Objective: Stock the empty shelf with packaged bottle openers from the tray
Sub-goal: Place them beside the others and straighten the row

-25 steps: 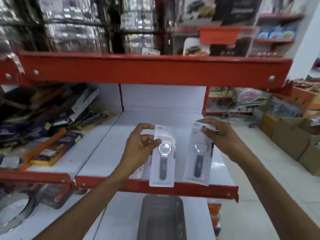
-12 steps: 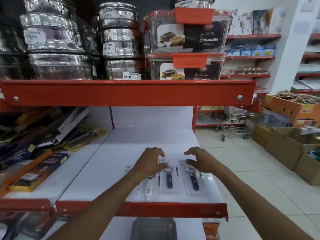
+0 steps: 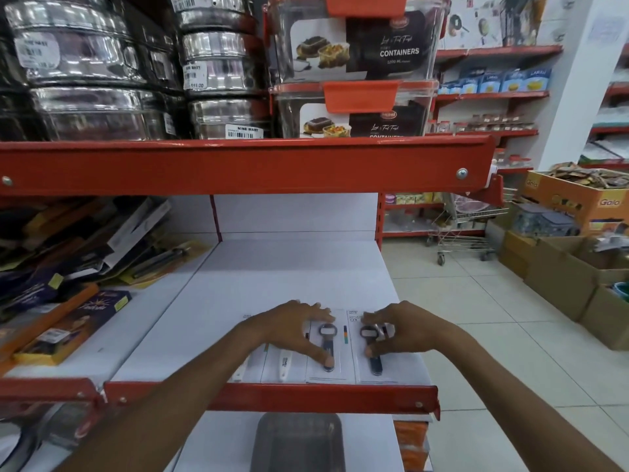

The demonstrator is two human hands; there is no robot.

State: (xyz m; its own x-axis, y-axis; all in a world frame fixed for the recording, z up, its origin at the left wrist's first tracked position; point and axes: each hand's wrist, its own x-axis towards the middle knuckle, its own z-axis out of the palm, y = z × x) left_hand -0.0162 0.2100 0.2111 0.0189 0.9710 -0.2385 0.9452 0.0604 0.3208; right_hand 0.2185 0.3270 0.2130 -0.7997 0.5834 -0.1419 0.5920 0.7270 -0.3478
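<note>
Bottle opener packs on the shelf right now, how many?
4, flat along the shelf's front edge: one under the right hand, one under the left hand, two white-handled ones left; others may be hidden.

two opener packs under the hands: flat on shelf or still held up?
Flat. Both opener packs lie face-up on the white shelf, with the left hand and right hand pressing on top.

Both bare forearms reach forward from bottom of view, converging toward centre. Left hand point(image 3: 292, 330) palm-down, fingers spread and arched, thumb point(image 3: 323, 358) stretched back toward body, tip pressed flat. Right hand point(image 3: 396, 330) palm-down too (mirror pose), fingers curled, thumb tucked under with tip pressed down. Hands near each other, apart.
</note>
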